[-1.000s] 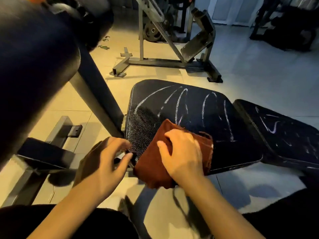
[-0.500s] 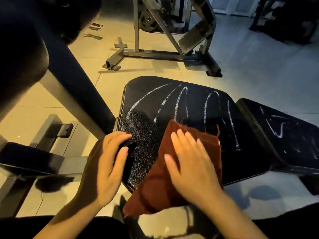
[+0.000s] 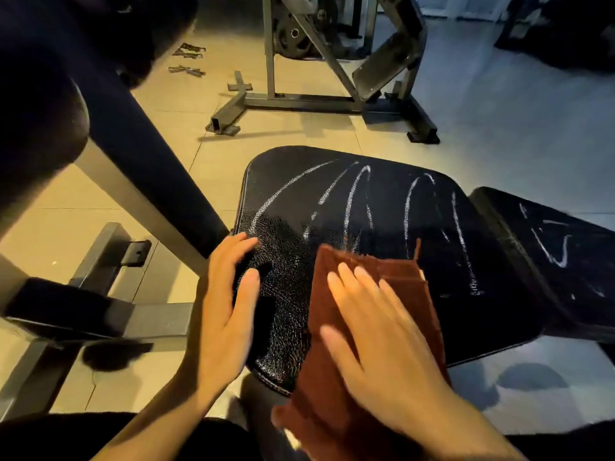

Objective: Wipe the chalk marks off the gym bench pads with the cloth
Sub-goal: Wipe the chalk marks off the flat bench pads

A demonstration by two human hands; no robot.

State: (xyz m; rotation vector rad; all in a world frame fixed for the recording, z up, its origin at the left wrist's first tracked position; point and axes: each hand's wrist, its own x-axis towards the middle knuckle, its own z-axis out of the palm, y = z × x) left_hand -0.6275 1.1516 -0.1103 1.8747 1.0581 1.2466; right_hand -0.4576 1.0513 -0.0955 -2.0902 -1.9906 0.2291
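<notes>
A dark red cloth (image 3: 372,327) is spread over the near part of the seat pad (image 3: 366,207) of the bench, its lower end hanging off the pad's edge at 6 o'clock. The right hand (image 3: 376,331) is laid flat on the cloth, fingers straight and slightly spread, pressing it down rather than gripping it; the hand is blurred. The left hand (image 3: 229,294) is rested against the pad's edge at 9 o'clock, fingers extended and holding nothing, apparently to steady the bench.

The task is judged to be at an early stage. The near-left area of the seat pad, between the left hand and the cloth, is seen free of white lines and shows only glossy cracked vinyl. Several long chalk strokes (image 3: 352,197) are left across the far half of the pad, running from about 10 o'clock to 2 o'clock, and one stroke (image 3: 462,247) reaches down the side at 3 o'clock, just beside the cloth's edge. What lies under the cloth cannot be told.

The adjoining back pad (image 3: 545,234), at 3 o'clock of the seat pad, is untouched by the cloth: a chalk scribble (image 3: 552,251) and scattered specks are left on it. Most of the wiping is therefore judged to be left.
</notes>
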